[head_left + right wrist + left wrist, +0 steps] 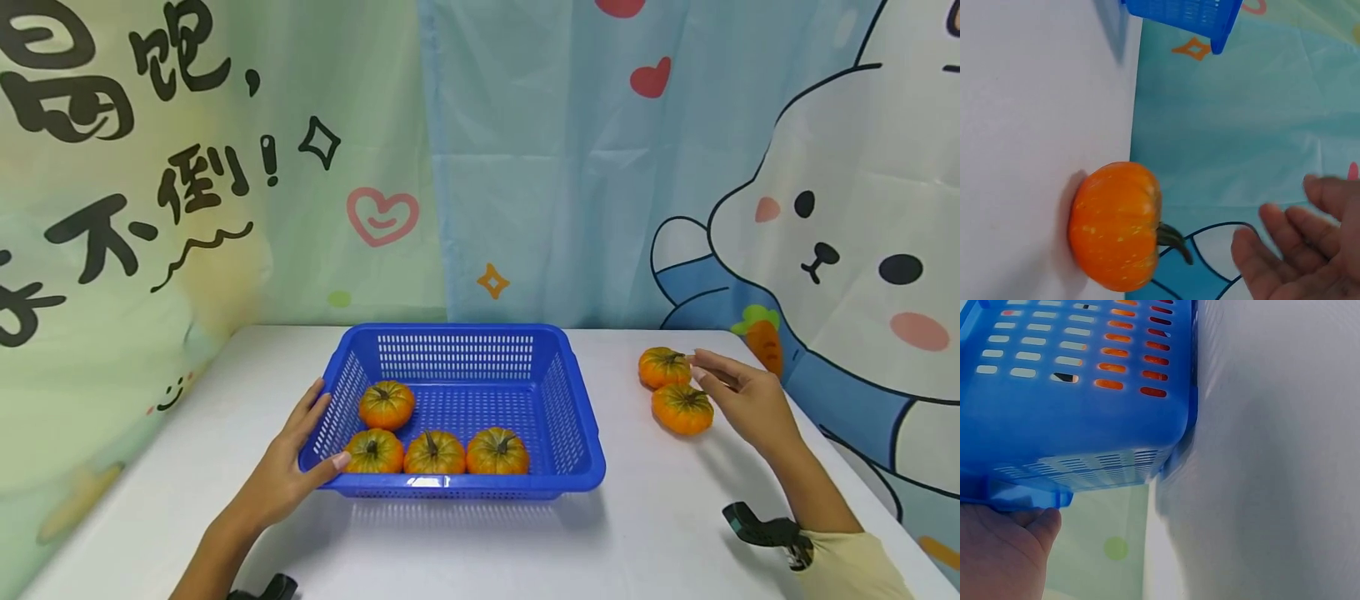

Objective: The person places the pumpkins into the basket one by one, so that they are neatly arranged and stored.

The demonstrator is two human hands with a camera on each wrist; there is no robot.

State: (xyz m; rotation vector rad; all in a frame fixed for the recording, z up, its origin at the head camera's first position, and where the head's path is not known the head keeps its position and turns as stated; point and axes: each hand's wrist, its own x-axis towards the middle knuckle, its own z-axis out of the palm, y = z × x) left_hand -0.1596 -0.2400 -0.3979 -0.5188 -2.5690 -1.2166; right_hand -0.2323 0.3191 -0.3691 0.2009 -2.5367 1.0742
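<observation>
A blue plastic basket [450, 482] with slotted walls stands on the white table. Inside it are several small orange pumpkins [387, 405], mostly along its front wall. My left hand [288, 467] rests against the basket's left rim, fingers spread, thumb on the front left corner; the left wrist view has this hand [1004, 550] at the rim's edge. To the right, my right hand [750, 404] hovers beside two more pumpkins, a rear one [660, 367] and a front one [681, 409], which sit close together. In the right wrist view, a gap separates a pumpkin [1116, 228] from the loosely bent fingers [1279, 231].
The white table [465, 550] extends around the basket. Behind it hangs a printed cloth [540, 208] with hearts, writing and a cartoon animal. A black wrist device [765, 529] sits at the right forearm; part of another [270, 587] shows at the left.
</observation>
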